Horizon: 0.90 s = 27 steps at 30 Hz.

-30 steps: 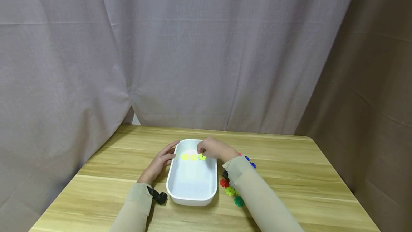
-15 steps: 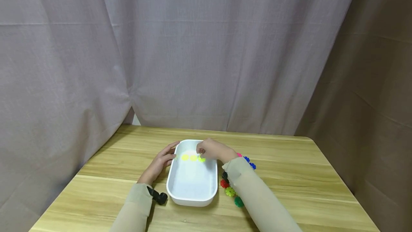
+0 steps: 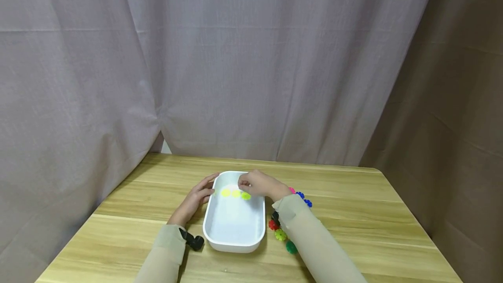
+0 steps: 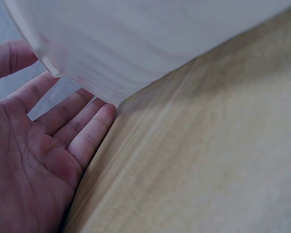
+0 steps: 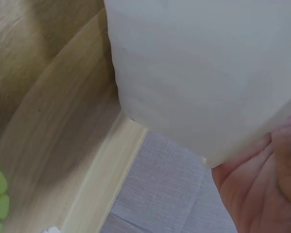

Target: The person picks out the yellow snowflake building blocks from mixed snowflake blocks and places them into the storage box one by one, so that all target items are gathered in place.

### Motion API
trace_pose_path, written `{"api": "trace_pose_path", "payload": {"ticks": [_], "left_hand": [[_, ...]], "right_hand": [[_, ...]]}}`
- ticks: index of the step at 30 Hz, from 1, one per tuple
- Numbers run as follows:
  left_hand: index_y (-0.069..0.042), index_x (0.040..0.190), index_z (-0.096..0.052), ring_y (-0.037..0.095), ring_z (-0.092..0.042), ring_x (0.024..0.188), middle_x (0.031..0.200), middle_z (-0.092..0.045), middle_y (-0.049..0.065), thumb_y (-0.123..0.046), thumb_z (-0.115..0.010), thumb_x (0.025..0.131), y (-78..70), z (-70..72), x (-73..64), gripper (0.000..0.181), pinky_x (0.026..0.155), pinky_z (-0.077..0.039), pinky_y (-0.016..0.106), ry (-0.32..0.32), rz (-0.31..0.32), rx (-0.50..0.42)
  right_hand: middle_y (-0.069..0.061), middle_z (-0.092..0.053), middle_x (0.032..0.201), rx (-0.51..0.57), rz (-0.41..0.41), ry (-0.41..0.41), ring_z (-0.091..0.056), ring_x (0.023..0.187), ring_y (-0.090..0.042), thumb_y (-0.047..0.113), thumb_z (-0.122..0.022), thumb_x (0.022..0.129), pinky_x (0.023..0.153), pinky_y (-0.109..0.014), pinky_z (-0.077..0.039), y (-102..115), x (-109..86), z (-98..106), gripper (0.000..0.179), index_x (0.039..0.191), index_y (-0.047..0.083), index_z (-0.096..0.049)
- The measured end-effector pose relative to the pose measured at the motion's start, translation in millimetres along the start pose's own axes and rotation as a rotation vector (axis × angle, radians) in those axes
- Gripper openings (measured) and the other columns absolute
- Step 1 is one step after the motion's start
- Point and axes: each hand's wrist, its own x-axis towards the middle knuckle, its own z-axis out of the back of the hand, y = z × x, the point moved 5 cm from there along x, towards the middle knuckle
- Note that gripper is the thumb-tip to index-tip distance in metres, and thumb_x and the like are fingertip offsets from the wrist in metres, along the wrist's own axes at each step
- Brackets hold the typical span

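Observation:
A white rectangular tray (image 3: 234, 246) stands on the wooden table with a row of yellow notched plastic discs inside, near its far end. My left hand (image 3: 195, 198) rests against the tray's left side, fingers mostly straight. In the left wrist view its fingertips touch the tray's outer wall and rim. My right hand (image 3: 259, 184) reaches over the right rim, fingers loosely curled, just above the rightmost yellow disc (image 3: 246, 196). That disc lies in full view below the fingertips. In the right wrist view, the tray wall hides the right fingertips.
Right of the tray lie several loose discs, among them red (image 3: 273, 225), yellow-green (image 3: 280, 235), green (image 3: 291, 247) and blue (image 3: 308, 203), partly behind the right sleeve (image 3: 310, 230). A black wrist camera (image 3: 193, 240) sits beside the tray's left wall. Grey curtains (image 3: 251, 77) hang behind the table.
The rightmost yellow disc, at the right fingertips a second ago, now lies flat and apart from them in the row. The right hand has shifted slightly left; the left hand has stayed still.

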Motion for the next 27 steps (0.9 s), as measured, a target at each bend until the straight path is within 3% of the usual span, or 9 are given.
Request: {"api": "trace_pose_path", "payload": {"ticks": [11, 18, 27], "left_hand": [[-0.018, 0.154, -0.041, 0.034, -0.052, 0.129, 0.147, -0.045, 0.023, -0.013, -0.052, 0.098, -4.0, -1.4, 2.1, 0.058, 0.099, -0.051, 0.031, 0.000, -0.017, 0.011], [-0.022, 0.153, -0.044, 0.033, -0.053, 0.128, 0.146, -0.046, 0.021, -0.013, -0.052, 0.098, -3.9, -1.6, 2.9, 0.057, 0.099, -0.050, 0.032, -0.001, -0.010, 0.004], [-0.019, 0.155, -0.041, 0.036, -0.050, 0.131, 0.148, -0.044, 0.024, -0.013, -0.052, 0.098, -0.5, -0.2, -0.4, 0.058, 0.101, -0.049, 0.033, -0.008, 0.005, 0.012]], "right_hand": [[0.006, -0.069, 0.093, 0.016, 0.119, -0.034, -0.057, 0.078, -0.005, 0.014, -0.059, 0.102, 0.073, -0.023, -0.051, 10, 2.0, -1, 0.017, 0.104, 0.006, -0.074], [0.005, -0.072, 0.097, 0.070, 0.108, -0.030, -0.061, 0.080, -0.005, 0.017, -0.060, 0.101, 0.074, -0.024, -0.053, 15, 0.0, 0, 0.017, 0.108, 0.007, -0.073], [0.004, -0.073, 0.099, 0.142, 0.093, -0.002, -0.066, 0.092, -0.006, 0.021, -0.067, 0.098, 0.083, -0.026, -0.055, 17, -3.4, 1, 0.019, 0.111, 0.007, -0.071]]}}
